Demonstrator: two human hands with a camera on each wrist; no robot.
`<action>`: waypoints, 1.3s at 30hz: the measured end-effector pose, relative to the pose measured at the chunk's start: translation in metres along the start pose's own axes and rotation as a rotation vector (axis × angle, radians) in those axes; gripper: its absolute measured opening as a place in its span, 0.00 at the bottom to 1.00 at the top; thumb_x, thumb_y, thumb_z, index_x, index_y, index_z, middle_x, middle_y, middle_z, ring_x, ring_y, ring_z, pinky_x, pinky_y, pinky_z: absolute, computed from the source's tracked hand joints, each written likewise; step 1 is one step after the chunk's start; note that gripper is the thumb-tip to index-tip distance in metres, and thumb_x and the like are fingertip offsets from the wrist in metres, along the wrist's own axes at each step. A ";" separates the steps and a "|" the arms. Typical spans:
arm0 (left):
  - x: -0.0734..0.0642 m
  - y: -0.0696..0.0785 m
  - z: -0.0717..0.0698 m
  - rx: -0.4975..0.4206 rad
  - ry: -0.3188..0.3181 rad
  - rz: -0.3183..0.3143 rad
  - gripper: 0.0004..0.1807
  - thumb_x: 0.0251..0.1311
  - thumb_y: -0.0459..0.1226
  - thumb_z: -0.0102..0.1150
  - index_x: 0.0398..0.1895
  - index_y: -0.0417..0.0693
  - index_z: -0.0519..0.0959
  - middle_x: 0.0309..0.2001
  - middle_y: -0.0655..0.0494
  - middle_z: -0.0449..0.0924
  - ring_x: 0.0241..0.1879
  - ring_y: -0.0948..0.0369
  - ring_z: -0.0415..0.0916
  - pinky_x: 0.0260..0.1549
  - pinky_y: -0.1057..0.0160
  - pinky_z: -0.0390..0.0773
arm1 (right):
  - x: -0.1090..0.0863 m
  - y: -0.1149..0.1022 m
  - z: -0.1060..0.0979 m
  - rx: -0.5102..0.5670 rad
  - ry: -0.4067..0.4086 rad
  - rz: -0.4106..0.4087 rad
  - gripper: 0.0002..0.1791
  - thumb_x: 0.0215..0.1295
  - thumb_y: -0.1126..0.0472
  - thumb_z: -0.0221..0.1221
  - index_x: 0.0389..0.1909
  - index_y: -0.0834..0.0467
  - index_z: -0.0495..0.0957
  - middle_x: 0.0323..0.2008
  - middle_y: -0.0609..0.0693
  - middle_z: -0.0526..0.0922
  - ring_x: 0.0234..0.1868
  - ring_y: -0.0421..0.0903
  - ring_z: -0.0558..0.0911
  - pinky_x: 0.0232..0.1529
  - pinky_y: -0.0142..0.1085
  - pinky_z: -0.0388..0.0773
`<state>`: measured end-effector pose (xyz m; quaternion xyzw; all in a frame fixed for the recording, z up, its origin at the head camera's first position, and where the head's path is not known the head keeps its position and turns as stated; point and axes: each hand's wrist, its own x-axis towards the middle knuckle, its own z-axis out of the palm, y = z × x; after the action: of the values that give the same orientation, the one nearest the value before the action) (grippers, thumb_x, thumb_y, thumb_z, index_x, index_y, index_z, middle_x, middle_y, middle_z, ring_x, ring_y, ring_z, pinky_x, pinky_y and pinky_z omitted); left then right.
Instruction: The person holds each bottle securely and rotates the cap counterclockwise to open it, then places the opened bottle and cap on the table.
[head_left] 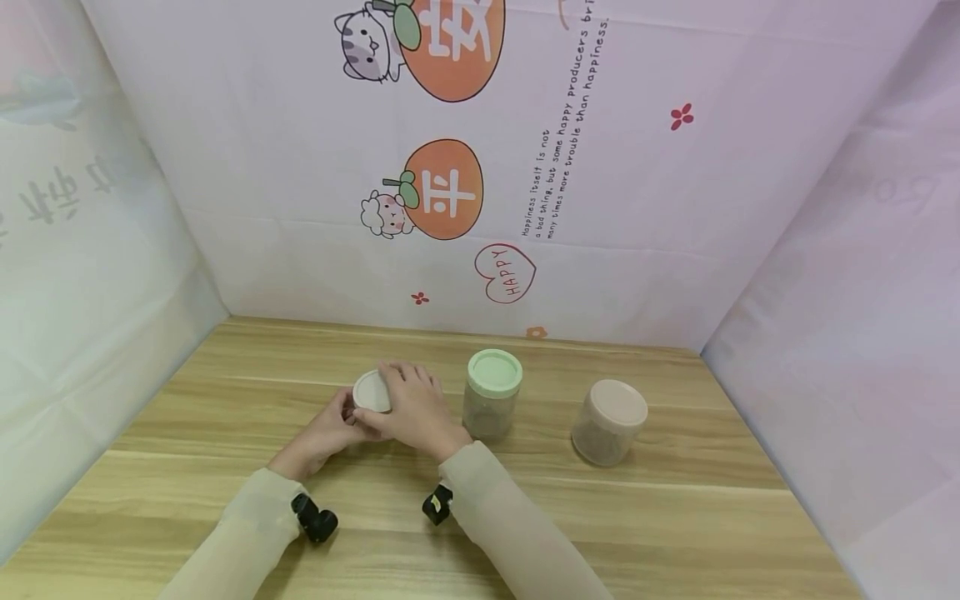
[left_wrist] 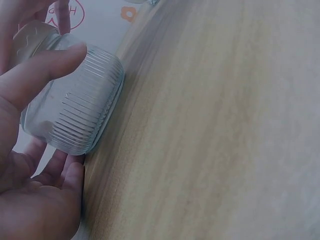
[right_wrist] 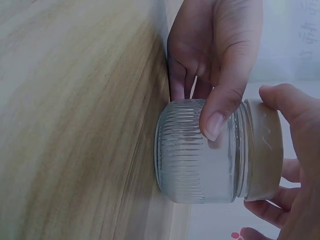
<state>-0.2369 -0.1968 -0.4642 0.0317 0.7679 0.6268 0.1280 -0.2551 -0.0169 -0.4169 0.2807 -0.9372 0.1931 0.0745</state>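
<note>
Gripping the ribbed glass jar (right_wrist: pixel 187 172) in the left hand (head_left: pixel 327 431), and the pale lid (head_left: pixel 370 390) by its rim in the right hand (head_left: pixel 416 408). Upright or close to it, seemingly down on the wooden table (head_left: pixel 697 533), left of the green-lidded jar (head_left: pixel 491 410). Could be a lid twist, though can't tell which way. Best bet imo: brace the glass firmly, pinch evenly on both sides of the rim, hold the lid level so as not to bind it.
</note>
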 end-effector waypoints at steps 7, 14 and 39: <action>-0.002 0.003 0.000 -0.002 -0.006 0.008 0.50 0.56 0.38 0.74 0.74 0.41 0.51 0.69 0.39 0.57 0.71 0.41 0.55 0.68 0.41 0.58 | -0.001 -0.002 -0.003 0.003 0.031 -0.017 0.43 0.64 0.33 0.60 0.72 0.55 0.67 0.66 0.53 0.72 0.64 0.51 0.70 0.61 0.47 0.68; 0.000 0.000 -0.001 -0.009 -0.009 0.026 0.50 0.55 0.39 0.75 0.73 0.41 0.52 0.68 0.41 0.58 0.69 0.44 0.59 0.68 0.42 0.59 | -0.003 -0.004 -0.007 0.011 0.054 -0.023 0.42 0.64 0.33 0.60 0.71 0.55 0.68 0.64 0.54 0.73 0.62 0.51 0.71 0.58 0.45 0.69; -0.003 0.004 -0.002 -0.036 -0.021 0.047 0.45 0.63 0.30 0.64 0.76 0.36 0.48 0.73 0.34 0.53 0.70 0.39 0.56 0.69 0.44 0.59 | -0.024 -0.009 -0.037 0.223 -0.049 -0.010 0.51 0.59 0.28 0.61 0.72 0.58 0.63 0.55 0.60 0.68 0.43 0.46 0.77 0.40 0.32 0.78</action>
<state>-0.2353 -0.1984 -0.4594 0.0537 0.7543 0.6429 0.1218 -0.2291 0.0033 -0.3866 0.2968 -0.9100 0.2888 0.0207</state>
